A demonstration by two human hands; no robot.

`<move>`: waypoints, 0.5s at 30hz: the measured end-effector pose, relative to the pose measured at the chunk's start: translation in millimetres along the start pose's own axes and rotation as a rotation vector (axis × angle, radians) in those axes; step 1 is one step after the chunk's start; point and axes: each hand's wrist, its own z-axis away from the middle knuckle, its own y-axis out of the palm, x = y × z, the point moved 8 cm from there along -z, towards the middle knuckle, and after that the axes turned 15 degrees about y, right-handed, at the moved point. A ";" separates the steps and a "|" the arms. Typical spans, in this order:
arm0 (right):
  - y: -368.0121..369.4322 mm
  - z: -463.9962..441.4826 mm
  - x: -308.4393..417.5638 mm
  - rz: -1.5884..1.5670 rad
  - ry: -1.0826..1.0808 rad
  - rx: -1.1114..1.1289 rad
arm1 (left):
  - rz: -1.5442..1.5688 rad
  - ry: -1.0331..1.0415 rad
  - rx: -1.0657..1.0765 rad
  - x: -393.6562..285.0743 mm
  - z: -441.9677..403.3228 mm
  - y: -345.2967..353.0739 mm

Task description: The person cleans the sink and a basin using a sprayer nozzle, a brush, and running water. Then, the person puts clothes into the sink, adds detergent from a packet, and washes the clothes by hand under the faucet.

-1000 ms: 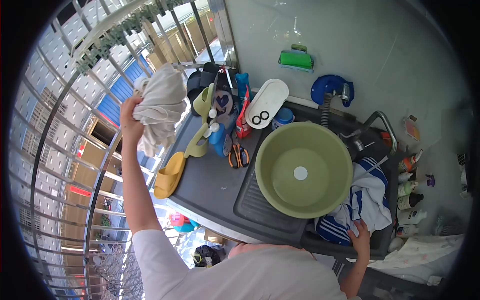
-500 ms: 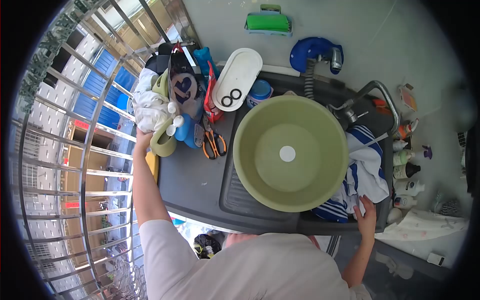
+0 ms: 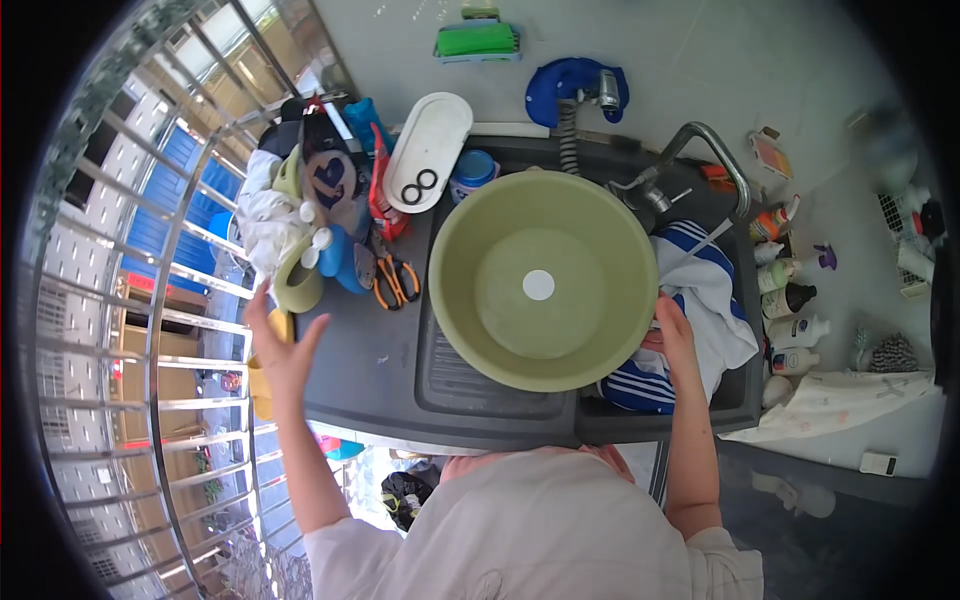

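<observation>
My left hand (image 3: 285, 350) is empty with its fingers spread, above the yellow slipper (image 3: 262, 385) and just below a white cloth bundle (image 3: 270, 225). That bundle lies beside the green slippers (image 3: 298, 283) at the counter's left end. A large green basin (image 3: 480, 340) rests over the sink edge with nothing but a white disc in its bottom. At the basin's right rim is my right hand (image 3: 676, 335), its fingers close together against the rim; its grip is partly hidden. White and blue clothing (image 3: 715, 335) lies in the sink behind that hand.
Orange-handled scissors (image 3: 397, 283), a red pouch (image 3: 384, 190), a white oval tray (image 3: 430, 140) and a blue-lidded tub (image 3: 474, 170) stand left of the basin. A curved faucet (image 3: 735, 165) rises behind the sink. Several bottles (image 3: 795, 330) line the right side; metal bars (image 3: 155, 400) run along the left.
My left hand has let go of the white cloth, set down by the slippers, and moved back toward me. My right hand has gone from the clothing to the basin's rim.
</observation>
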 end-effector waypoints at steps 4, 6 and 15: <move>26.7 -4.0 6.1 0.186 -0.088 0.034 | -0.157 -0.005 -0.117 -9.0 -14.2 28.6; 24.8 -13.1 3.6 0.233 -0.169 -0.017 | -0.222 -0.035 -0.115 8.3 -22.6 31.9; 23.9 6.5 16.5 0.347 -0.406 -0.002 | -0.100 -0.258 -0.287 137.2 -25.9 15.6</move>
